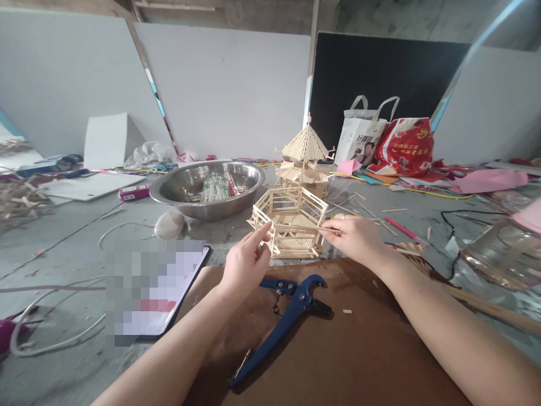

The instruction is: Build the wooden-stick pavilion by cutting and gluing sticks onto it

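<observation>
A hexagonal frame of thin wooden sticks (291, 248), open at the top, stands in front of me. My right hand (353, 234) pinches a thin wooden stick (302, 228) that lies across the frame's front side. At the front left corner, my left hand (247, 259) has its index fingertip against the frame near the stick's other end, its remaining fingers curled; the exact grip is partly hidden. Just behind rises a stick-built pagoda roof (307, 144) with two tiers. A blue hand cutter (287, 321) lies on the brown mat (359, 355) below my hands.
A steel basin (207, 211) holding packets stands behind on the left. A phone (164, 293) and white cable (54, 287) lie left. Loose sticks and a pink pen (401, 228) are at right, near a clear container (499, 254). Bags (403, 146) stand at the back.
</observation>
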Motion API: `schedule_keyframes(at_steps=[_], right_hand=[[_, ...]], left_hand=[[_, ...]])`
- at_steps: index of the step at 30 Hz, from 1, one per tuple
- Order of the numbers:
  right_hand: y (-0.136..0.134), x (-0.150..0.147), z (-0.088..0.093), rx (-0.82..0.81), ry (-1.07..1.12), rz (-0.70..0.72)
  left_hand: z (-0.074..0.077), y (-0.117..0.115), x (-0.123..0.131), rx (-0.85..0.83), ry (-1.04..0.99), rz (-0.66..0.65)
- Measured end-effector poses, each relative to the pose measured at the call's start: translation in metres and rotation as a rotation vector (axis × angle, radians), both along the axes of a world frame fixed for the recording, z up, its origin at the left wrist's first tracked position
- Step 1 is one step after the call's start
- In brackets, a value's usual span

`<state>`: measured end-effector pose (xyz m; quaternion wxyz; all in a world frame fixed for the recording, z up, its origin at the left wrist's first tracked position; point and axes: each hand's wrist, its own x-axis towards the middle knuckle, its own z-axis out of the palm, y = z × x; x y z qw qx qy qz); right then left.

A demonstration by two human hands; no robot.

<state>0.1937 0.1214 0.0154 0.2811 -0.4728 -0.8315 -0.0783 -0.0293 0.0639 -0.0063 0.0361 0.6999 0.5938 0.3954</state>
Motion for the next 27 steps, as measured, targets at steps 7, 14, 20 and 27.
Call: schedule_keyframes(at_steps=[7, 14, 20, 27], right_hand=[[-0.0009, 0.0001, 0.0003, -0.013, 0.008, 0.005], [-0.0009, -0.0001, 0.0007, -0.015, 0.003, 0.008], [-0.0007, 0.0002, 0.0016, -0.033, 0.002, 0.012], [-0.0002, 0.0002, 0.0017, -0.029, 0.008, 0.018]], left_hand=[[0.002, -0.0011, 0.002, -0.03, 0.024, -0.006], [0.0006, -0.0012, 0.0016, -0.022, 0.025, -0.008], [0.0001, -0.0009, 0.001, -0.014, 0.029, -0.024], [-0.0014, 0.0, 0.0004, 0.0, 0.035, -0.026]])
